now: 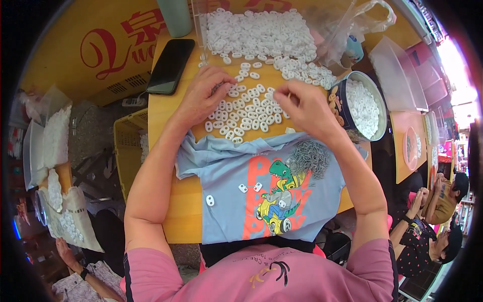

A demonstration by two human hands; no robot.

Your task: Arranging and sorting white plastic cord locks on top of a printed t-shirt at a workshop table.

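Observation:
Small white oval plastic pieces (246,121), each with two holes, lie spread on the wooden table (173,221) between my hands. My left hand (205,95) rests at their left edge, fingers curled and closed; whatever is in them is hidden. At the right edge is my right hand (308,106), its fingertips bent together, and I cannot make out what they hold. A blue-grey T-shirt (221,171) with a dinosaur print covers the near table edge. On it sit a heap of small metal pins (311,158), a loose white piece (210,201) and two white pieces (243,188) with metal bits.
A large heap of white pieces (256,32) fills the far side. Beside my left arm lies a black phone (171,67) near a green bottle (175,17). A round tin (343,106) of white pieces stands right. Other people (420,236) sit on both sides.

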